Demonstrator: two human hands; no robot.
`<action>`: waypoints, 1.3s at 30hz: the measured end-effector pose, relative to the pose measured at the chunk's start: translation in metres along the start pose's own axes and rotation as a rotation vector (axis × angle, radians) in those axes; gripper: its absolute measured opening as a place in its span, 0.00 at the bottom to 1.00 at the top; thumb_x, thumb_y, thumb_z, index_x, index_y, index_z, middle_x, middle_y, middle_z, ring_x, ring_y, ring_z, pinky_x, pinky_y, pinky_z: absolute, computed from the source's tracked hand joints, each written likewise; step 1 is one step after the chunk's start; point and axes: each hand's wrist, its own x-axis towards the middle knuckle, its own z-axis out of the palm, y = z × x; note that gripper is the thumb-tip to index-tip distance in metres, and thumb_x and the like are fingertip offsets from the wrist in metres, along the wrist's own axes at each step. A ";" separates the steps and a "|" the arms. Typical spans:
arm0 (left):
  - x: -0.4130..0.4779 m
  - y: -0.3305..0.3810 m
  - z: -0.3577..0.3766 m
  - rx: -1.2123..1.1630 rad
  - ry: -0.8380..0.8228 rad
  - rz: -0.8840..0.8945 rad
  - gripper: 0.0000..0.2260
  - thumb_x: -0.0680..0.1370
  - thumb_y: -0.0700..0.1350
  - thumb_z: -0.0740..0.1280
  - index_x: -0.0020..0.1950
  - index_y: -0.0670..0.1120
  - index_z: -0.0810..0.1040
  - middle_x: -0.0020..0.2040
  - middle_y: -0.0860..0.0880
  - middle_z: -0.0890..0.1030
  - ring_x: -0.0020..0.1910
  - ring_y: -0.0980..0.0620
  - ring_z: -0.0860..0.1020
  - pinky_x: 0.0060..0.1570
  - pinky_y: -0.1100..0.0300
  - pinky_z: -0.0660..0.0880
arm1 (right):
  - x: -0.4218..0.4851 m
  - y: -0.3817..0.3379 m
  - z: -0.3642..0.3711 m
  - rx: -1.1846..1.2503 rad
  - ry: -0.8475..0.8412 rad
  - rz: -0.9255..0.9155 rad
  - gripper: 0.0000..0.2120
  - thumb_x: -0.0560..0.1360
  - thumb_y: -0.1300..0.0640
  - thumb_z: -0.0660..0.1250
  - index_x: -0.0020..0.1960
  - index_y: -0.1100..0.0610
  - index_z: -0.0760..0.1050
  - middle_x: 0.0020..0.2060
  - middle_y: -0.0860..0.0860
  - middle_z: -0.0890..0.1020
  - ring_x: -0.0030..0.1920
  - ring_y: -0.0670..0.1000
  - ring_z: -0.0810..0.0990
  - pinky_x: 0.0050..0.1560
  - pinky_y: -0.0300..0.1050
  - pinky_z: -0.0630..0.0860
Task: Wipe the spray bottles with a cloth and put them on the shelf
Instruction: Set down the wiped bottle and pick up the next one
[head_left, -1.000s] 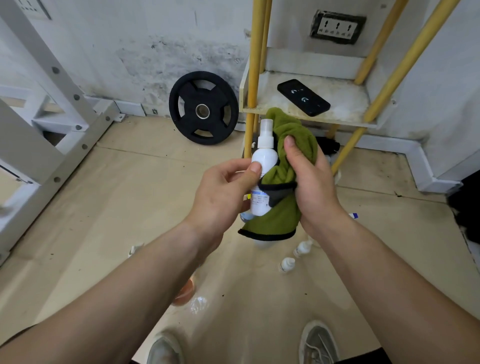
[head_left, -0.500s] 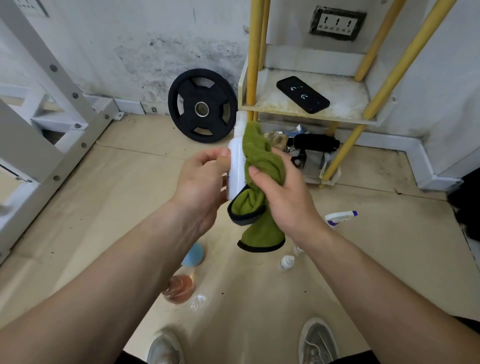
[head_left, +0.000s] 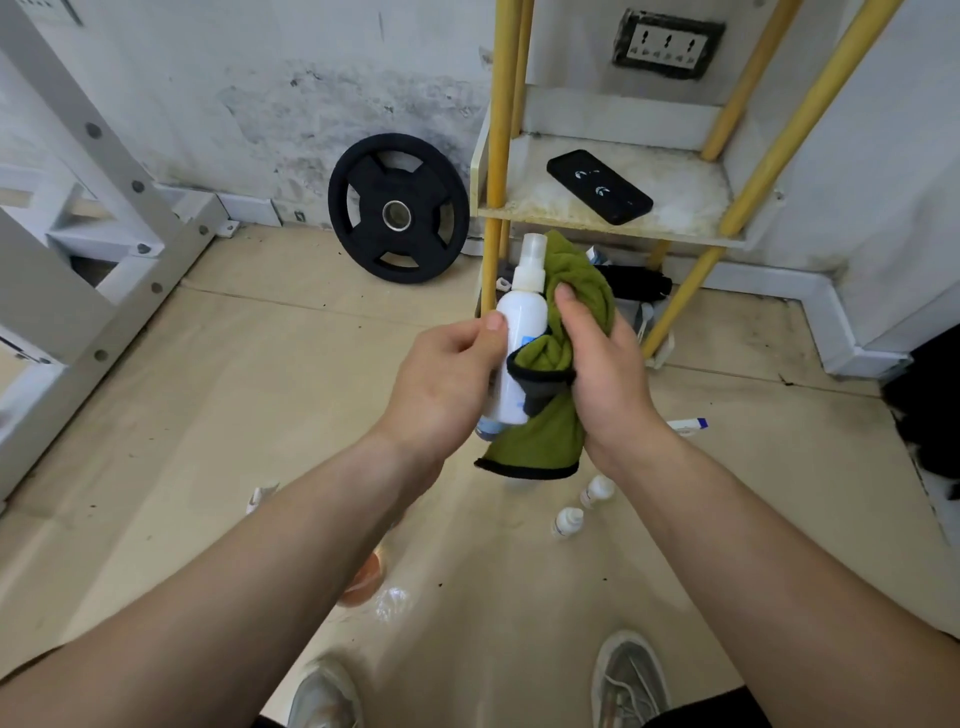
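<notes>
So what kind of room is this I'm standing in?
Probably a home gym or workout corner: a black weight plate leans against the stained wall, a white bolted steel rack stands at left, and a yellow-legged shelf holds a phone.

Shelf (head_left: 524, 205) at 12 o'clock is open at the front between the yellow posts (head_left: 497, 156). Phone (head_left: 597, 186) hogs the middle, bare room at its 9 o'clock.
</notes>
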 end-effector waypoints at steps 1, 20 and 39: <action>0.001 0.000 -0.001 0.019 0.030 0.009 0.20 0.85 0.52 0.58 0.46 0.42 0.83 0.39 0.46 0.85 0.37 0.53 0.79 0.47 0.52 0.79 | -0.001 0.002 0.000 -0.023 -0.015 -0.013 0.24 0.70 0.37 0.71 0.60 0.49 0.81 0.56 0.51 0.85 0.58 0.53 0.84 0.63 0.57 0.79; 0.006 0.008 -0.027 -0.106 -0.237 -0.049 0.11 0.83 0.48 0.64 0.55 0.44 0.84 0.46 0.45 0.85 0.42 0.48 0.83 0.40 0.56 0.79 | -0.006 -0.006 0.000 -0.019 -0.091 -0.063 0.13 0.74 0.44 0.69 0.55 0.48 0.82 0.51 0.49 0.87 0.55 0.52 0.85 0.63 0.61 0.79; 0.004 0.008 -0.033 -0.465 -0.156 -0.233 0.14 0.76 0.37 0.71 0.60 0.45 0.77 0.57 0.39 0.83 0.51 0.43 0.84 0.46 0.59 0.82 | 0.000 -0.026 -0.013 0.259 0.032 0.192 0.11 0.75 0.56 0.75 0.56 0.58 0.82 0.43 0.55 0.85 0.37 0.54 0.85 0.36 0.52 0.82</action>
